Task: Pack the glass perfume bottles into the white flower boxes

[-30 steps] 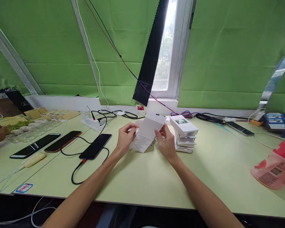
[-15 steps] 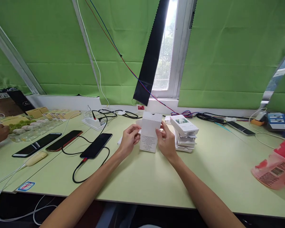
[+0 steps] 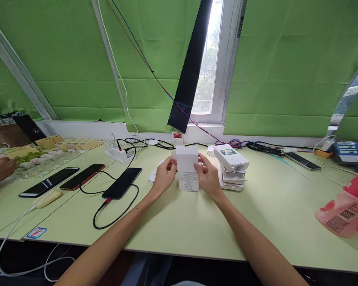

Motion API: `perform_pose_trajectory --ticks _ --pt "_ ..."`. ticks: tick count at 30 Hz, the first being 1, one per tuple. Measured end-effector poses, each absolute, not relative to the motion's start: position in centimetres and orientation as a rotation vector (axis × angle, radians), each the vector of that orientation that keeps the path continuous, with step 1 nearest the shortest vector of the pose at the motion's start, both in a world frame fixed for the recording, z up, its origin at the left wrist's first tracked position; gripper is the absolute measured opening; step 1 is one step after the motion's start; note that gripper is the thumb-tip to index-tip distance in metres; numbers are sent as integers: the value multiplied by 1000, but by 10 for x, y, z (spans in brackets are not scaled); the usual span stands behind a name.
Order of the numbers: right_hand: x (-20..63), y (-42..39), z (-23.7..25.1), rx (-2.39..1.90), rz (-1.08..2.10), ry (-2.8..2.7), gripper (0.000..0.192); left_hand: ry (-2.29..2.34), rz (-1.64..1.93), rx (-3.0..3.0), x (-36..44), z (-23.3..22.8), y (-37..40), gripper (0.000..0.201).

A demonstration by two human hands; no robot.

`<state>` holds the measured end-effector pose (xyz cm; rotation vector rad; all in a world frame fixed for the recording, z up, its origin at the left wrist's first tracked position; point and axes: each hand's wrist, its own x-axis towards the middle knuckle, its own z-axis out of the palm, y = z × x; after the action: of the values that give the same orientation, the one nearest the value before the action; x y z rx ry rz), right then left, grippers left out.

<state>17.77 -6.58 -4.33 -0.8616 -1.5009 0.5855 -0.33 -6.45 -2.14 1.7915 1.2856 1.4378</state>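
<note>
A small white cardboard box (image 3: 187, 180) with rows of printed text stands upright on the table between my hands, its top flap raised. My left hand (image 3: 166, 174) grips its left edge with fingers pinched. On the other side, my right hand (image 3: 208, 174) grips the right edge, thumb on the front face. Part of the fingers is hidden behind the box. Right of my right hand rises a stack of flattened white boxes (image 3: 233, 180), topped by a closed white box (image 3: 231, 157) with a picture and a barcode. Another white item (image 3: 153, 176) lies partly hidden behind my left hand.
Left on the table lie a phone on a black cable (image 3: 122, 182), two more phones (image 3: 82, 176) and a cream-coloured device (image 3: 48, 198). A power strip (image 3: 118, 155) and cables run along the back. Another person's hand (image 3: 0, 170) is at far left; a pink container (image 3: 346, 208) stands right.
The box in my hands has turned slightly and stands straighter, its top edge a little lower. My left hand has shifted slightly. The other person's hand has moved slightly right in view.
</note>
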Motion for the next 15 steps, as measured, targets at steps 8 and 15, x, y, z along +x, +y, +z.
perform_pose_trajectory --ticks 8,15 --pt "176 -64 -45 -847 619 -1542 45 1442 1592 1936 -3 -21 -73 21" --pt "174 -66 -45 -842 593 -1603 42 1340 1876 1989 -4 -18 -76 25"
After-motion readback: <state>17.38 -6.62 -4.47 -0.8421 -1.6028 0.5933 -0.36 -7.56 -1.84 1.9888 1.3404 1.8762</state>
